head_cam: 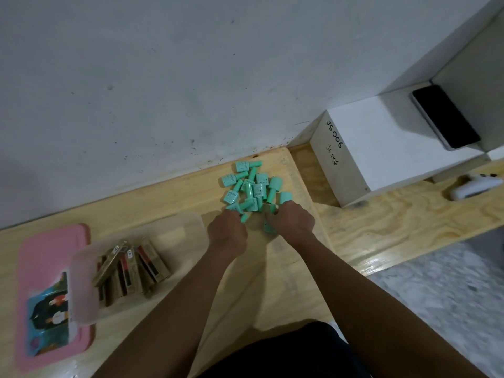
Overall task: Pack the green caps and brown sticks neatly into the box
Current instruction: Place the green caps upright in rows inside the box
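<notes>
Packing partly done: brown sticks lay inside the clear box at left, whereas the green caps lay heaped outside it on the table, left hand and right hand each curled around caps at the heap's near edge.

White box side — "JS006", handwritten twice.

head cam | looks forward and steeply down | close over wooden table | wall ahead | single view
</notes>
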